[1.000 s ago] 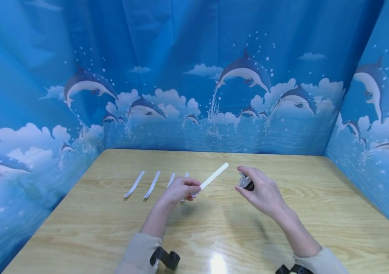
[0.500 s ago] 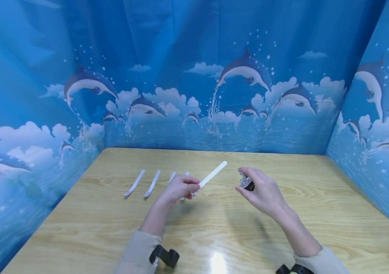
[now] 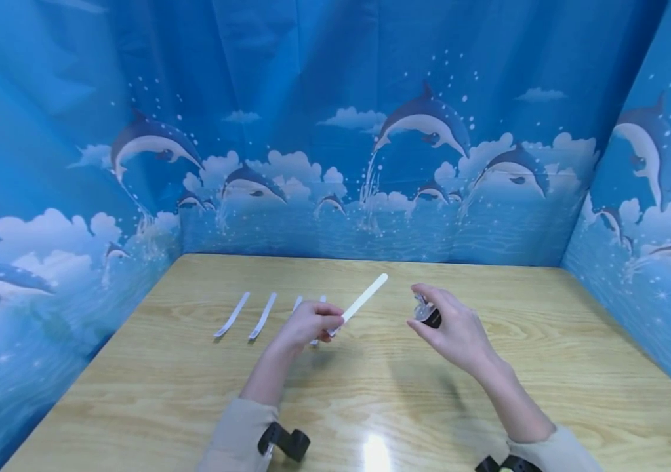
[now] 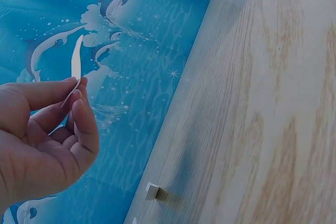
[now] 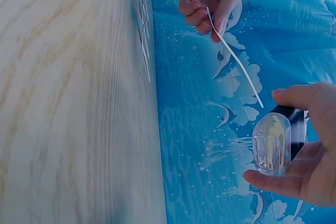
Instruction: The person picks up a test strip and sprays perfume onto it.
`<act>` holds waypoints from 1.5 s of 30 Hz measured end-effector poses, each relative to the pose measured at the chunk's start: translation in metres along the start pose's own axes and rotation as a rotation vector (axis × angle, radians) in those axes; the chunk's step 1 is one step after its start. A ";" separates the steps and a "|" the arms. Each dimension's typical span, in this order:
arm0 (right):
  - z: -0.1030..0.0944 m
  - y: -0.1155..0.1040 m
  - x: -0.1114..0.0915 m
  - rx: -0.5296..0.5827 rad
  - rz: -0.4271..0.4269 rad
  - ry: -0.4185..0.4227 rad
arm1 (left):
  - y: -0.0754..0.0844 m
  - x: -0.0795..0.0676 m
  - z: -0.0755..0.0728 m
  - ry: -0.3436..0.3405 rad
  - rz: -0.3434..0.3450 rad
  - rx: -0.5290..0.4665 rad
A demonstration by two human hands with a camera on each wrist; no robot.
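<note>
My left hand [image 3: 308,324] pinches one end of a narrow white paper strip [image 3: 365,298] between thumb and fingers, above the table. The strip's free end points up toward the right hand, and it looks slightly bent in the left wrist view. To the right, my right hand [image 3: 459,333] holds a small perfume-like bottle [image 5: 272,144] between thumb and fingers, with a clear rounded part and a black part. In the right wrist view the strip's tip is near the bottle but apart from it. The palm hides some of the bottle in the head view.
Several more white strips [image 3: 263,316] lie in a row on the wooden table [image 3: 406,406], left of centre, with their near ends bent up. The left hand partly covers some. A blue dolphin-printed curtain [image 3: 288,223] stands along the back and sides.
The strip's free end has shifted slightly left and away from me. The right hand keeps its hold on the bottle and has barely moved.
</note>
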State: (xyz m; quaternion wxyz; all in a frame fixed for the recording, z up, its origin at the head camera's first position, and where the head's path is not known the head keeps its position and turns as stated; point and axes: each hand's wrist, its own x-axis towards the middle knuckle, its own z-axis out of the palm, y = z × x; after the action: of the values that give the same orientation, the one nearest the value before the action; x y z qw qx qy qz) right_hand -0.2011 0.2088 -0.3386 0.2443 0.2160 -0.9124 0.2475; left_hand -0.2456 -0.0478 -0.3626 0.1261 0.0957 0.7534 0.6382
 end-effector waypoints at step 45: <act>-0.020 0.055 -0.003 0.317 0.393 -0.108 | -0.005 0.017 0.021 0.234 -0.043 -0.179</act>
State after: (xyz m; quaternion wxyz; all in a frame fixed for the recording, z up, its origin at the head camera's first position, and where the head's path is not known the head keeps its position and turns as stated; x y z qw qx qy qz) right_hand -0.2207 0.2641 -0.3441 0.1053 0.0831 -0.8983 0.4184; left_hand -0.2551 -0.0241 -0.3722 0.0590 -0.0072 0.7049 0.7068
